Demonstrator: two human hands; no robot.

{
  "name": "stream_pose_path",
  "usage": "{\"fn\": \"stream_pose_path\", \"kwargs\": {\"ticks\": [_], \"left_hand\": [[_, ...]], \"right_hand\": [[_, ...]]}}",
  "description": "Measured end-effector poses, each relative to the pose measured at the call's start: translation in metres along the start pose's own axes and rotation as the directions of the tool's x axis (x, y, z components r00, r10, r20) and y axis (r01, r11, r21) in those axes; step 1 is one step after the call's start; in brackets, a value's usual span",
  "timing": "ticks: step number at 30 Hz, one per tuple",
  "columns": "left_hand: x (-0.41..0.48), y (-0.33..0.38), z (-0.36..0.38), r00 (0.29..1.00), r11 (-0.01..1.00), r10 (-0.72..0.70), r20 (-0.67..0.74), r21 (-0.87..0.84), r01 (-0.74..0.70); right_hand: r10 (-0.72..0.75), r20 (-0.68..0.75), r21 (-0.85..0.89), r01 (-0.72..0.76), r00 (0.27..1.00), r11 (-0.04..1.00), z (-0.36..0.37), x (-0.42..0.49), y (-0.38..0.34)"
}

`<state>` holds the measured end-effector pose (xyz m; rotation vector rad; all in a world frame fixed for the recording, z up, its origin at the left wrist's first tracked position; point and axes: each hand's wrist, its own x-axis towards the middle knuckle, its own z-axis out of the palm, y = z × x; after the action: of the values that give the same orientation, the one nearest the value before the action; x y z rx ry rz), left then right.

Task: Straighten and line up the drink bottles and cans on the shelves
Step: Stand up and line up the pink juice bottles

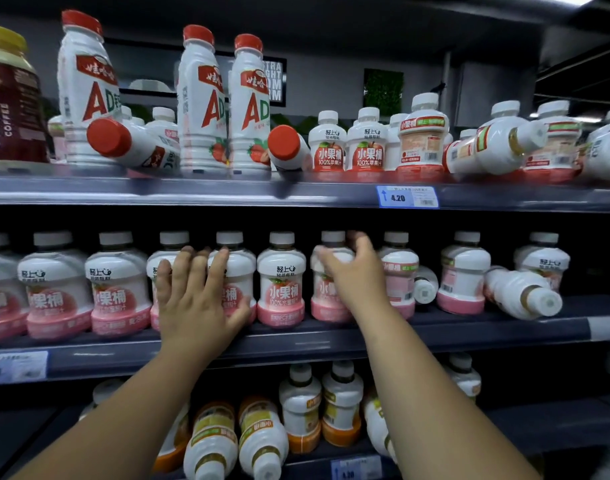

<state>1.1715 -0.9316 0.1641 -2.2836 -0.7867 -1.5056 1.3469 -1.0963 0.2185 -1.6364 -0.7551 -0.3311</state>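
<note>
Top shelf (pixel 192 192): at 12 o'clock, and it looks untouched. The AD bottles (pixel 201 98) stand, but two red-capped bottles (pixel 130 143) lie on their sides. At 2 o'clock a white bottle (pixel 493 147) is tipped across its neighbours.
Middle shelf (pixel 296 344): across the centre, and judged to be the shelf in hand. From 9 o'clock to just past centre the pink bottles (pixel 281 282) stand upright in a fairly even front row.
Bottom shelf (pixel 556 431): at 6 o'clock, not yet done. Some orange bottles (pixel 341 407) stand, while several at 7 o'clock are tipped toward the camera.
Left hand (pixel 196 299): left of centre and released. Its straight, spread fingers lie flat on the fronts of two pink bottles.
Right hand (pixel 352 271): right of centre, fingers curled round the shoulder of the held bottle (pixel 331 299). The bottle is upright in the row, its label blurred.
Fallen bottle (pixel 523 299): at 3 o'clock on the middle shelf, on its side with its cap outward. A second bottle lies behind the row nearby.
Progress: roughly the left two-thirds of one shelf looks tidy. Its right end and both other shelves remain.
</note>
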Motion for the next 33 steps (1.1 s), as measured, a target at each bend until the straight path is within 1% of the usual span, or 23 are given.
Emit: {"fn": "stream_pose_path", "kwargs": {"ticks": [1, 3, 5, 7, 8, 9, 12, 14, 19, 22, 29, 33], "left_hand": [[0.0, 0.0, 0.0, 1.0, 1.0, 0.003, 0.002, 0.004, -0.003], [0.0, 0.0, 0.001, 1.0, 1.0, 0.008, -0.001, 0.008, -0.008], [0.0, 0.0, 0.001, 1.0, 1.0, 0.009, -0.008, 0.011, -0.009], [0.0, 0.0, 0.001, 1.0, 1.0, 0.007, -0.011, 0.008, -0.007], [0.0, 0.0, 0.002, 1.0, 1.0, 0.008, -0.011, 0.008, -0.008], [0.0, 0.0, 0.002, 1.0, 1.0, 0.008, -0.01, 0.007, -0.008], [0.0, 0.0, 0.002, 1.0, 1.0, 0.009, -0.003, 0.01, -0.009], [-0.001, 0.0, 0.002, 1.0, 1.0, 0.009, -0.004, 0.016, -0.009], [-0.001, 0.0, -0.001, 1.0, 1.0, 0.003, 0.018, 0.013, -0.003], [0.0, 0.0, -0.003, 0.999, 1.0, 0.0, 0.043, 0.019, 0.0], [0.0, 0.012, -0.01, 0.989, 0.996, -0.086, 0.118, 0.014, 0.085], [0.002, 0.013, -0.017, 0.98, 0.996, -0.09, 0.179, 0.016, 0.088]], "right_hand": [[0.022, 0.06, -0.075, -0.018, 0.998, 0.997, 0.002, -0.002, 0.005], [0.042, 0.121, -0.147, -0.024, 0.992, 0.989, 0.003, -0.011, 0.015], [0.057, 0.14, -0.239, -0.022, 0.988, 0.971, 0.005, -0.021, 0.023], [0.051, 0.124, -0.354, -0.004, 0.991, 0.935, 0.007, -0.025, 0.027], [0.051, 0.12, -0.362, -0.004, 0.992, 0.932, 0.007, -0.025, 0.029], [0.054, 0.131, -0.337, -0.007, 0.99, 0.941, 0.006, -0.024, 0.031], [0.059, 0.214, -0.159, -0.025, 0.975, 0.987, -0.001, -0.023, 0.036], [0.05, 0.21, -0.109, -0.027, 0.976, 0.994, -0.004, -0.021, 0.036], [0.026, 0.176, -0.257, 0.021, 0.984, 0.966, 0.0, -0.023, 0.037], [0.002, 0.189, -0.281, 0.052, 0.982, 0.958, -0.001, -0.024, 0.04], [0.01, 0.285, -0.256, 0.066, 0.958, 0.965, -0.006, -0.017, 0.043], [0.024, 0.35, -0.139, 0.027, 0.936, 0.99, -0.01, -0.012, 0.046]]}}
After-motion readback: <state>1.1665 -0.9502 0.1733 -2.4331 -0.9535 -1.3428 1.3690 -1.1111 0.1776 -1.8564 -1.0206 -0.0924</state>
